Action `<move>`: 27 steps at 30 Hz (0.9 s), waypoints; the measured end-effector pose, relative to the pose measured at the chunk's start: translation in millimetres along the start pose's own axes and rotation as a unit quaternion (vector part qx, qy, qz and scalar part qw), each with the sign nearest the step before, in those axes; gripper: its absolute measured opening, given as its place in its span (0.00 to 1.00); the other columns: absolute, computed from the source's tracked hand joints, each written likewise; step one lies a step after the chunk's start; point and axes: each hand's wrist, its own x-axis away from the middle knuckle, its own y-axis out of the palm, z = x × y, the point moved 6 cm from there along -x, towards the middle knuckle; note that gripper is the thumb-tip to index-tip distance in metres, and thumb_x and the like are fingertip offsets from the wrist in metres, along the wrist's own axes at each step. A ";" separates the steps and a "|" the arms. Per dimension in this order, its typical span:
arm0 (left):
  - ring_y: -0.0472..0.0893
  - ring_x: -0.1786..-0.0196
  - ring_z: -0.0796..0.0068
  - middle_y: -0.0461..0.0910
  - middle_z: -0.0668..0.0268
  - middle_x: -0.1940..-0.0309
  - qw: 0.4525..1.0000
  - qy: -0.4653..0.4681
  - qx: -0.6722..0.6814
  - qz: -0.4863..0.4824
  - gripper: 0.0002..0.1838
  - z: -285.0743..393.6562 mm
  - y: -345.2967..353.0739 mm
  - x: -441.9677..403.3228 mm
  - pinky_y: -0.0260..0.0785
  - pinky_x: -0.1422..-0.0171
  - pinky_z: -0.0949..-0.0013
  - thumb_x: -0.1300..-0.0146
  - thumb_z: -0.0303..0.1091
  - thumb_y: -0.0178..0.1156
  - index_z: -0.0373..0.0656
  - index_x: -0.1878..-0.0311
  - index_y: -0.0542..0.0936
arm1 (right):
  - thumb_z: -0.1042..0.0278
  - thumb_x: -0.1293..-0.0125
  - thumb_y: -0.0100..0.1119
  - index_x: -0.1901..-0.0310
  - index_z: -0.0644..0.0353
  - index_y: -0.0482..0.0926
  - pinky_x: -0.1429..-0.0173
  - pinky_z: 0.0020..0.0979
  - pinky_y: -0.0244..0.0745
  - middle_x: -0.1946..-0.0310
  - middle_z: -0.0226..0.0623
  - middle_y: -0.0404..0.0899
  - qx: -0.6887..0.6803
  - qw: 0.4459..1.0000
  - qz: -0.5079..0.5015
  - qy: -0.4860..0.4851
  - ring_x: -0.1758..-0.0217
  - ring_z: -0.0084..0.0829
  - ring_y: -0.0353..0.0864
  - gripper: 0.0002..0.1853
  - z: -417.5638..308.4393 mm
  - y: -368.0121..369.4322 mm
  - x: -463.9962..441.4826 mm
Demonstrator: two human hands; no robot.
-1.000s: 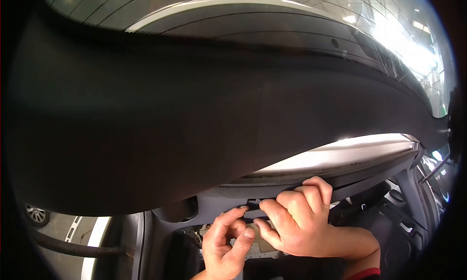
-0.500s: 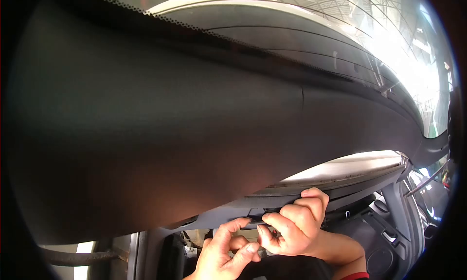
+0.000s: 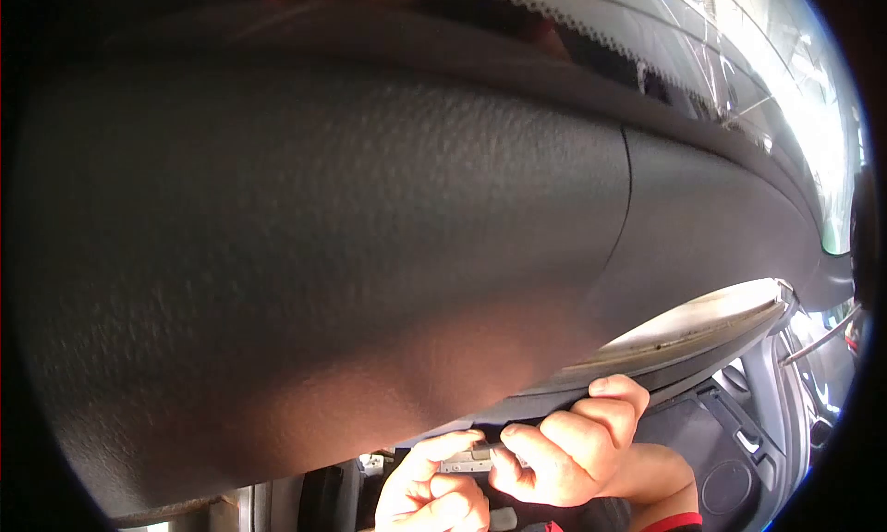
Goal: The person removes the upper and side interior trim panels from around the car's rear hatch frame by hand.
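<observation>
Just under the lower edge of a dark textured dashboard [image 3: 370, 255], my two hands work close together. My left hand [image 3: 430, 490] has its fingers curled, the index fingertip up against the underside of the trim. To its right, my right hand [image 3: 573, 449] is closed, knuckles up by a dark trim strip, with thumb and index finger close together. Whatever either hand grips is hidden or too small to name. A pale metal piece with small holes [image 3: 465, 464] shows between the hands; I cannot tell whether they touch it.
The windshield [image 3: 684, 33] curves along the top and right. A long opening [image 3: 693, 319] with a pale inner surface lies above my right hand. At lower right is a car door panel with a round speaker [image 3: 727, 489]. The dashboard fills most of the view.
The view has come nearer the dashboard, which now hides more below it. My left thumb has drawn down toward the curled fingers. The right hand keeps nearly the same grip.
</observation>
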 end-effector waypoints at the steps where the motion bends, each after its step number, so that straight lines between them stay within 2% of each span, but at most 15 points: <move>1: 0.72 0.83 0.76 0.75 0.63 0.81 0.999 0.013 -0.040 0.014 0.33 -2.4 -2.4 1.3 0.71 0.74 0.73 0.22 0.30 0.59 0.34 0.20 0.58 | 0.54 0.47 0.69 0.72 0.45 0.83 0.43 0.45 0.66 0.65 0.24 0.68 0.003 1.000 -0.029 -0.009 0.60 0.32 0.66 0.08 0.8 -1.0 -2.3; 3: 0.75 0.79 0.76 0.80 0.62 0.74 0.995 0.036 -0.087 0.037 0.35 -11.9 -3.0 3.4 0.73 0.70 0.71 0.21 0.28 0.57 0.37 0.18 0.53 | 0.54 0.46 0.69 0.67 0.45 0.86 0.44 0.43 0.67 0.65 0.22 0.70 -0.008 1.000 -0.012 -0.007 0.60 0.30 0.68 0.08 3.8 -2.4 1.6; 4: 0.78 0.75 0.70 0.82 0.60 0.71 0.989 0.070 -0.085 0.103 0.29 -14.8 -0.2 9.3 0.74 0.65 0.65 0.28 0.29 0.67 0.34 0.27 0.70 | 0.56 0.46 0.69 0.64 0.45 0.88 0.44 0.41 0.68 0.64 0.21 0.72 -0.001 1.000 -0.012 0.000 0.60 0.28 0.69 0.09 3.8 -3.5 -0.1; 6: 0.81 0.70 0.69 0.81 0.51 0.57 0.943 0.253 -0.201 0.081 0.29 -44.6 -33.8 21.3 0.79 0.64 0.68 0.30 0.17 0.59 0.38 0.26 0.67 | 0.55 0.48 0.71 0.64 0.45 0.89 0.44 0.42 0.69 0.63 0.21 0.73 0.003 1.000 -0.007 0.006 0.59 0.29 0.69 0.10 3.7 -2.3 2.3; 7: 0.80 0.75 0.72 0.81 0.55 0.68 0.915 0.299 -0.263 0.056 0.26 -52.6 -43.0 15.5 0.79 0.68 0.69 0.27 0.15 0.53 0.42 0.29 0.64 | 0.55 0.48 0.72 0.64 0.46 0.89 0.44 0.43 0.69 0.63 0.22 0.74 0.005 1.000 -0.005 0.003 0.59 0.29 0.70 0.11 3.9 -1.7 3.8; 8: 0.81 0.73 0.71 0.81 0.58 0.73 0.934 0.257 -0.201 0.142 0.16 -57.9 -43.4 9.2 0.79 0.66 0.68 0.26 0.18 0.54 0.42 0.38 0.70 | 0.55 0.48 0.73 0.63 0.47 0.89 0.44 0.43 0.70 0.63 0.23 0.74 0.008 1.000 -0.002 -0.001 0.59 0.30 0.70 0.12 4.1 -2.1 4.7; 10: 0.80 0.72 0.71 0.82 0.58 0.66 0.964 0.214 -0.097 0.121 0.10 -67.1 -58.8 -3.2 0.80 0.64 0.66 0.25 0.24 0.60 0.41 0.45 0.72 | 0.56 0.48 0.74 0.62 0.47 0.89 0.43 0.44 0.70 0.63 0.23 0.74 0.006 1.000 -0.007 -0.015 0.59 0.30 0.70 0.12 3.5 -4.2 3.9; 11: 0.84 0.68 0.67 0.84 0.58 0.61 0.971 0.174 -0.068 0.149 0.15 -73.2 -65.9 -6.8 0.83 0.56 0.64 0.27 0.32 0.66 0.39 0.44 0.74 | 0.57 0.49 0.75 0.61 0.48 0.90 0.42 0.44 0.71 0.63 0.24 0.75 0.004 1.000 -0.016 -0.021 0.59 0.30 0.70 0.13 3.1 -4.5 3.4; 12: 0.84 0.68 0.67 0.84 0.58 0.61 0.971 0.177 -0.065 0.145 0.15 -68.2 -62.6 -11.0 0.83 0.56 0.64 0.27 0.32 0.66 0.39 0.44 0.74 | 0.57 0.49 0.75 0.61 0.48 0.90 0.42 0.44 0.71 0.63 0.24 0.75 0.007 1.000 -0.015 -0.026 0.59 0.30 0.70 0.13 2.2 -4.5 3.2; 14: 0.87 0.54 0.62 0.83 0.57 0.51 0.980 0.105 0.021 0.171 0.22 -69.3 -62.7 -14.4 0.84 0.48 0.60 0.29 0.36 0.69 0.40 0.38 0.73 | 0.58 0.49 0.76 0.60 0.49 0.90 0.41 0.45 0.72 0.62 0.24 0.75 0.017 1.000 -0.012 -0.015 0.58 0.31 0.71 0.14 0.8 -4.7 3.7; 15: 0.83 0.40 0.62 0.80 0.58 0.41 0.984 0.091 0.036 0.150 0.27 -70.1 -64.0 -15.6 0.84 0.41 0.57 0.29 0.38 0.69 0.41 0.33 0.71 | 0.59 0.51 0.77 0.61 0.49 0.89 0.40 0.46 0.72 0.61 0.26 0.75 0.017 1.000 -0.011 -0.017 0.56 0.32 0.71 0.14 -0.6 -4.8 3.9; 18: 0.80 0.35 0.65 0.76 0.60 0.35 0.984 0.067 0.113 0.121 0.30 -63.1 -66.8 -23.2 0.84 0.39 0.56 0.30 0.40 0.71 0.42 0.32 0.70 | 0.59 0.51 0.78 0.61 0.49 0.89 0.40 0.47 0.72 0.59 0.29 0.75 0.030 1.000 -0.007 -0.005 0.54 0.35 0.71 0.15 0.0 -7.7 0.5; 19: 0.80 0.35 0.65 0.78 0.63 0.36 0.989 0.078 0.022 0.127 0.26 -54.6 -70.5 -22.3 0.80 0.38 0.53 0.25 0.48 0.65 0.49 0.32 0.71 | 0.58 0.51 0.80 0.62 0.49 0.87 0.41 0.49 0.72 0.57 0.32 0.75 0.031 1.000 0.002 0.001 0.51 0.38 0.71 0.15 0.4 -8.3 -1.7; 24: 0.79 0.32 0.64 0.78 0.62 0.35 0.990 0.083 0.028 0.110 0.26 -42.7 -57.7 -28.8 0.81 0.33 0.53 0.24 0.44 0.64 0.47 0.30 0.69 | 0.53 0.49 0.81 0.66 0.52 0.84 0.42 0.51 0.72 0.56 0.33 0.75 0.028 0.999 0.001 0.030 0.49 0.40 0.71 0.17 -1.3 -4.2 -7.0; 27: 0.82 0.38 0.65 0.78 0.60 0.38 0.988 0.071 0.063 0.122 0.26 -42.9 -58.1 -32.6 0.85 0.37 0.53 0.27 0.34 0.67 0.41 0.30 0.70 | 0.53 0.49 0.81 0.66 0.52 0.85 0.42 0.51 0.72 0.57 0.33 0.75 0.017 0.999 -0.003 0.048 0.49 0.40 0.71 0.16 1.5 -1.7 -5.1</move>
